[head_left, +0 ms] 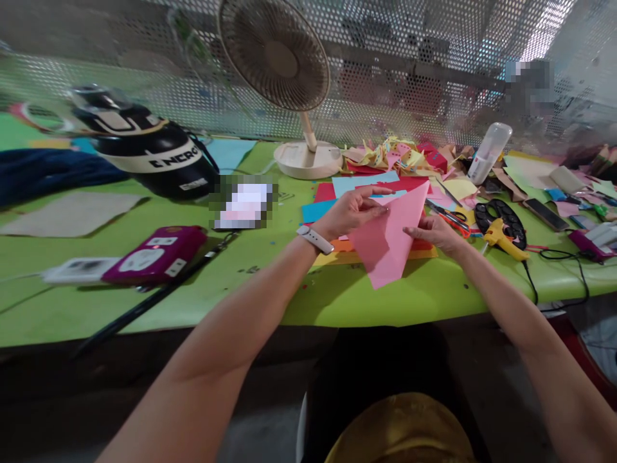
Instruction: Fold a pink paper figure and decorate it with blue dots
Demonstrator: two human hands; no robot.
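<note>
A folded sheet of pink paper (393, 241) is held tilted above the green table (260, 283), with one pointed corner up. My left hand (354, 212), wearing a pale wristband, pinches its left side, the index finger stretched over it. On the right edge, my right hand (434, 233) grips the paper with the thumb in front; its other fingers are partly hidden behind. Beneath and behind lie sheets of coloured paper, among them a blue sheet (315, 211) and an orange-yellow one (419, 254). Scissors (450, 217) rest just beyond my right hand.
A yellow glue gun (504, 239) lies by a black round tray (501, 222) at right. Paper scraps (390, 154) are heaped behind, near a clear bottle (489, 154). A fan (308, 159), black jug (154, 154), phone (245, 202) and purple power strip (157, 254) stand or lie leftward.
</note>
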